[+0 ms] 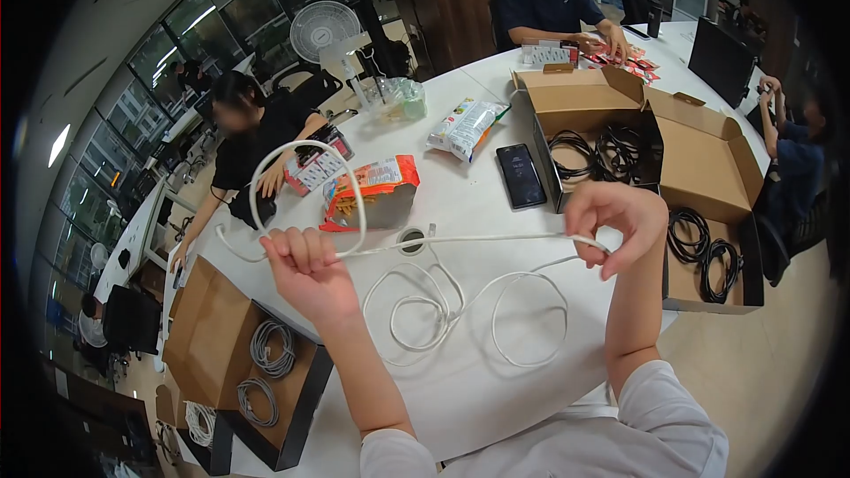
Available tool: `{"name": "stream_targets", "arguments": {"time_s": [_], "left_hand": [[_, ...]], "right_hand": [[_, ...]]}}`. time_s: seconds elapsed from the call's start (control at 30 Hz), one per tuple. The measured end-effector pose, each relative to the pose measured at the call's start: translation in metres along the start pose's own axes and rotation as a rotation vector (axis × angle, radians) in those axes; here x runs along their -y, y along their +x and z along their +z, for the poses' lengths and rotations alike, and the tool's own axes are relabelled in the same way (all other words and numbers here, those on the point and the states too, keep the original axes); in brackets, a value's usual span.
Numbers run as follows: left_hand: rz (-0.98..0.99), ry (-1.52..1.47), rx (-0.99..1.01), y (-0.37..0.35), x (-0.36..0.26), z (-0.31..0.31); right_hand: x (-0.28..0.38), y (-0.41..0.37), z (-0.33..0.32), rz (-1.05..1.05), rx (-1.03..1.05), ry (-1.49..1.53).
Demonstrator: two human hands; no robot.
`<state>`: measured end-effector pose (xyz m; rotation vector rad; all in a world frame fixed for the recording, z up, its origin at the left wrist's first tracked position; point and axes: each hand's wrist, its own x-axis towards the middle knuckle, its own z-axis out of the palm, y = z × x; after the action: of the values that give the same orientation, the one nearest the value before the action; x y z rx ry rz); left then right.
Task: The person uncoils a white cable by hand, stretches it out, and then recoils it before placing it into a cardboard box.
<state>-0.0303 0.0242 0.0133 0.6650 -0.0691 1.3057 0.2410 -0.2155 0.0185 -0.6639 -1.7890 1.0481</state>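
Note:
A white cable [460,240] runs stretched between my two hands above the table. My left hand [305,270] is closed round it, and one large loop of the cable stands up above that fist. At the right, my right hand [615,226] pinches the cable between thumb and fingers. More of the same white cable lies in loose loops on the white table [478,389] below. Beyond the taut stretch sits an open red snack bag [372,195], partly behind the loop.
Boxes of coiled black cables [598,155] stand at the right, one holding more black cables [704,252]. A box with grey cable coils [272,348] is at lower left. A phone [521,177] and snack packet [467,128] lie beyond. Other people sit around the table.

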Motion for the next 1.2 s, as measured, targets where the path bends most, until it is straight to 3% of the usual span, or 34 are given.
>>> {"name": "stream_targets", "arguments": {"time_s": [0.03, 0.13, 0.27, 0.3, 0.4, 0.5, 0.93, 1.03, 1.2], "left_hand": [[0.003, 0.016, -0.002, 0.001, -0.003, -0.001], [-0.039, 0.086, -0.1, 0.003, -0.006, -0.005], [-0.194, 0.185, -0.017, 0.0, 0.008, 0.0], [-0.236, 0.183, 0.024, -0.002, 0.015, -0.001], [-0.444, 0.227, 0.011, -0.01, 0.031, 0.003], [-0.696, 0.202, 0.048, -0.014, 0.044, 0.001], [-1.026, -0.014, 0.157, -0.034, 0.066, 0.014], [-1.075, -0.056, 0.143, -0.039, 0.072, 0.013], [-0.999, 0.188, 0.029, -0.042, 0.067, 0.03]], "right_hand": [[-0.007, 0.001, -0.003, -0.214, 0.012, 0.039], [-0.012, 0.0, 0.0, -0.407, -0.362, 0.457], [-0.004, 0.012, -0.001, -0.163, -0.728, 0.55], [-0.005, 0.018, 0.003, -0.119, -0.851, 0.428], [-0.002, 0.034, 0.017, -0.101, -0.968, 0.324], [-0.003, 0.042, 0.024, -0.042, -0.95, 0.293], [-0.034, 0.077, 0.05, 0.186, -1.02, -0.329], [-0.04, 0.088, 0.064, 0.173, -0.965, -0.486], [-0.06, 0.102, 0.084, 0.073, -0.855, -0.87]]}}
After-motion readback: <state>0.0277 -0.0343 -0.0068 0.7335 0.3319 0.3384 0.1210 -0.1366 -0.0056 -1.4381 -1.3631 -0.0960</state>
